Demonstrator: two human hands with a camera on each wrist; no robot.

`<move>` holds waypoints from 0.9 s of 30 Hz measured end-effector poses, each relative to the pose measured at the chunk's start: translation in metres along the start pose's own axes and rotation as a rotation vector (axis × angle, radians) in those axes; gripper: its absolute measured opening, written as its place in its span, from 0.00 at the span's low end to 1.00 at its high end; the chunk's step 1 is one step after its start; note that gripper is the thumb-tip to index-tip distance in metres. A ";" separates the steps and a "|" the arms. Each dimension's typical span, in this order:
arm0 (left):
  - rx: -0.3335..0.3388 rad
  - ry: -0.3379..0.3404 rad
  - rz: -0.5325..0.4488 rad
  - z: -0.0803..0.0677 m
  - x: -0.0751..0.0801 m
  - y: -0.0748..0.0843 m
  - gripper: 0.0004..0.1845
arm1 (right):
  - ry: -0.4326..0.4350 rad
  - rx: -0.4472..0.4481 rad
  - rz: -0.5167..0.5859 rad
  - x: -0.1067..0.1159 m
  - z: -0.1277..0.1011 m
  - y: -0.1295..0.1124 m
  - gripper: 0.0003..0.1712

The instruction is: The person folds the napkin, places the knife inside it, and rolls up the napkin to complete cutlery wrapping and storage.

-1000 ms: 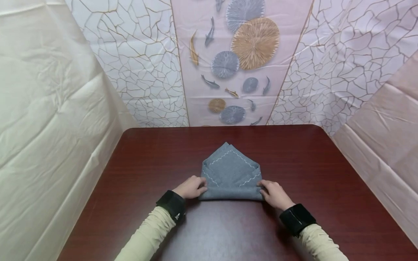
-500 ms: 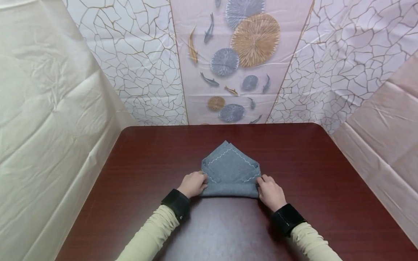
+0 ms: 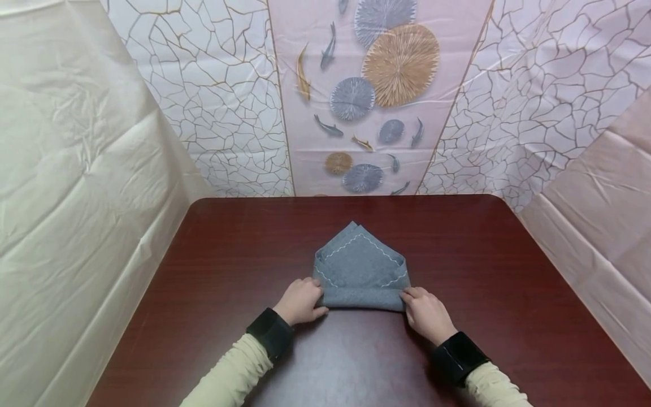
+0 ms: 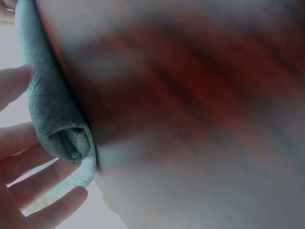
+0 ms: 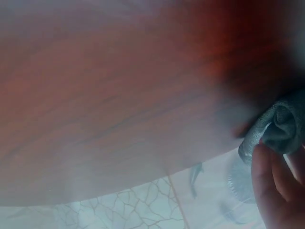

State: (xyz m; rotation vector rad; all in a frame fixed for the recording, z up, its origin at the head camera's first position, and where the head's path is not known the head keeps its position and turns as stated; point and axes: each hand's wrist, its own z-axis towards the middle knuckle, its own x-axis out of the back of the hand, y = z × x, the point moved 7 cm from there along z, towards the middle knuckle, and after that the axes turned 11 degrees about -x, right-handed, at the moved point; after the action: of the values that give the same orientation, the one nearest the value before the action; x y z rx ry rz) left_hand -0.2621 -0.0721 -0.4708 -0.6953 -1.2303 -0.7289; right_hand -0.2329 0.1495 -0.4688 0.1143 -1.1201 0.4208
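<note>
A grey towel (image 3: 362, 263) with white wavy stitching lies folded on the table, its far end a point and its near edge rolled into a thick tube. At the tube's left end is my left hand (image 3: 301, 302), fingers against the cloth and thumb spread away from them. The left wrist view shows those fingers (image 4: 45, 179) fairly straight beside the spiral end of the roll (image 4: 59, 105). My right hand (image 3: 428, 314) pinches the tube's right end; its thumb is hidden in the head view. Fingertips (image 5: 263, 160) touch the roll's end (image 5: 283, 124) in the right wrist view.
The dark red-brown table (image 3: 244, 237) has rounded far corners. Behind it hangs a patterned cloth (image 3: 356, 141) with fish and round leaves. Cream sheets (image 3: 91, 186) flank the table on both sides. Both wrists wear black bands (image 3: 460, 357).
The near edge has been rolled slightly further from the person. My left thumb has spread away from the fingers, and my right hand has shifted its hold on the right end.
</note>
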 end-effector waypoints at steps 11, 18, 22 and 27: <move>-0.014 0.010 0.027 0.002 0.004 0.003 0.08 | -0.054 0.031 0.001 -0.002 -0.001 -0.003 0.21; -0.017 0.003 -0.199 -0.003 0.003 -0.002 0.14 | -0.157 -0.062 0.148 -0.003 -0.007 0.010 0.21; -0.007 0.021 -0.302 -0.006 0.003 -0.004 0.10 | -0.210 -0.085 0.220 -0.001 -0.008 0.015 0.21; 0.040 0.029 -0.398 -0.010 0.003 -0.008 0.06 | -0.234 -0.071 0.291 0.003 -0.007 0.017 0.19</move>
State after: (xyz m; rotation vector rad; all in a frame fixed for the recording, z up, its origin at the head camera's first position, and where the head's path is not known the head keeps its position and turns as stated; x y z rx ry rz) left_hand -0.2621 -0.0852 -0.4689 -0.4071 -1.3696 -1.0343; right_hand -0.2324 0.1677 -0.4714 -0.0652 -1.3873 0.6381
